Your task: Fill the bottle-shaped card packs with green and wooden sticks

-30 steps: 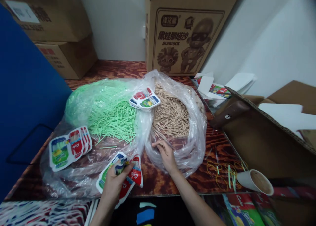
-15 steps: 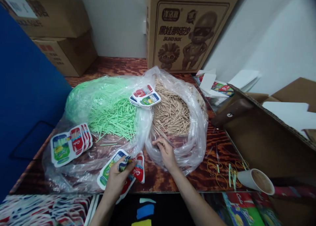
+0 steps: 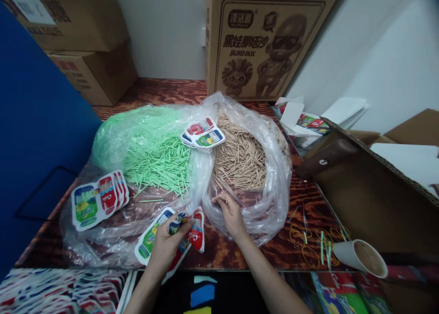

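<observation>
Right hand: the right hand reaches into the mouth of the clear bag near the front edge of the tabletop. Its fingers are pinched almost closed on a small bunch of tan sticks (too few and too fine to count).
Tan sticks: the heap lies in the bag just beyond the fingers, toward the far edge. The pinched bunch is at its near fringe.
Left hand: the left hand is closed around a fan of printed packs, just beside the right hand at the front edge.
Doing it well: probably a light pinch, with the sticks kept parallel and lifted clear of the bag's film so no loose ones drag out.
Around: green sticks fill the neighbouring bag. Rubber bands and a paper cup lie toward the front right corner.
</observation>
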{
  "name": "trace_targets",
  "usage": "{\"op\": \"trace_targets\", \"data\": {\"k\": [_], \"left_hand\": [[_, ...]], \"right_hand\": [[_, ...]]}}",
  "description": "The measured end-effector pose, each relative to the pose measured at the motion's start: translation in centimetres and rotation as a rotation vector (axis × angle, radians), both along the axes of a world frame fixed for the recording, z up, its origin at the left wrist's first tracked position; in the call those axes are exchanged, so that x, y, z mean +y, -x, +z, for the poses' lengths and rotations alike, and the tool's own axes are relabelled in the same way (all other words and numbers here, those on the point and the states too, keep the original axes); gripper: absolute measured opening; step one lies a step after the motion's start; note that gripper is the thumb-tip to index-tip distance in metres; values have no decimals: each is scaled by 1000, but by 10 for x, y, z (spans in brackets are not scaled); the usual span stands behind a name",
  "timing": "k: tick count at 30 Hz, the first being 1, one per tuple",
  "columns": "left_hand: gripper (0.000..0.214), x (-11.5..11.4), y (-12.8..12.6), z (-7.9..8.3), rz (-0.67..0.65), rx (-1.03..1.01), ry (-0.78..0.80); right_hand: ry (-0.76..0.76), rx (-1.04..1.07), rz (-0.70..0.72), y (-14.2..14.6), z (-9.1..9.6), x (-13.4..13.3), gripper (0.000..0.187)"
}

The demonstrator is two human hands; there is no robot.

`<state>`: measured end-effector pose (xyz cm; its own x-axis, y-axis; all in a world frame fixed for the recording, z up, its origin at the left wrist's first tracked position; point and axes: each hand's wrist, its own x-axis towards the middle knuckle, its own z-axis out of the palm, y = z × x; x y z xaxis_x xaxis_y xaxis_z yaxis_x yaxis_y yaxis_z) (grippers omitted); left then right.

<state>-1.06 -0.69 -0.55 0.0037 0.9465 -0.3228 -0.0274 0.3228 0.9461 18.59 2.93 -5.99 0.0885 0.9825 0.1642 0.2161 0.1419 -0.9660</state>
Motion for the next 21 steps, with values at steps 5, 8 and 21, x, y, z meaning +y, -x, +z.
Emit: {"op": "trace_targets", "data": {"k": [5,8,21], "left_hand": [[23,-3,-2,6,60,17,28],[24,-5,-3,9,93,23,46],[28,2,6,8,56,-3,47]], "right_hand": [[22,-7,4,0,1,0,20],[22,-11,3,0,1,-1,20],[-5,55,-29,-5,13,-1,21]]}}
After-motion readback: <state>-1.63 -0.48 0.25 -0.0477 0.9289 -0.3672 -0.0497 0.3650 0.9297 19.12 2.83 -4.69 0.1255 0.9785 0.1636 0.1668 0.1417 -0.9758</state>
